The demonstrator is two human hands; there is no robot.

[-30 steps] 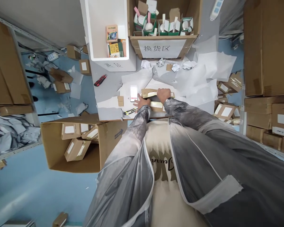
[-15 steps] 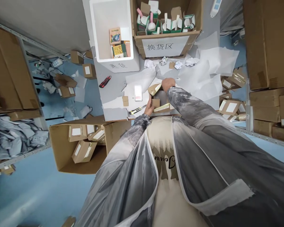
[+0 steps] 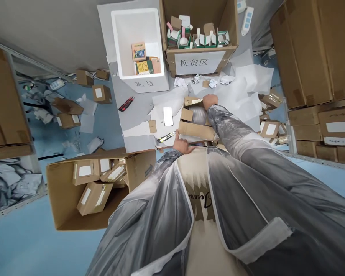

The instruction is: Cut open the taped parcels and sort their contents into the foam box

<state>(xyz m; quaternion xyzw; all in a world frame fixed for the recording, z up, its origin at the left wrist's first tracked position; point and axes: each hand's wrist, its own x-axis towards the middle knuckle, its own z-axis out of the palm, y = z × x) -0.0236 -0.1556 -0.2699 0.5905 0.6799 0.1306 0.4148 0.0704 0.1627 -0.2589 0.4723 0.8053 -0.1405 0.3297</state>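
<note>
Two hands on small cardboard box (image 3: 197, 130) at near surface (image 3: 138, 115) edge. Left hand (image 3: 181, 145) grips near flap; right hand (image 3: 210, 101) pinches far flap. Step: opening flaps. Next likely needs reaching inside for wrapped contents.

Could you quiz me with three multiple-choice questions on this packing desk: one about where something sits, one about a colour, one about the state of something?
1. Where does the red-handled utility knife lie?
A. On the grey desk, left of the white phone
B. Inside the white foam box
C. On the blue floor

2. What colour is the sign on the big cardboard box at the desk's far edge?
A. Yellow
B. White
C. Green

3. How is the small brown cardboard carton between the left hand and right hand?
A. Taped shut
B. Crushed flat
C. Flaps open

Answers: 1 A, it rests on bare desk; 2 B, white with dark characters; 3 C, flaps spread apart.
</note>
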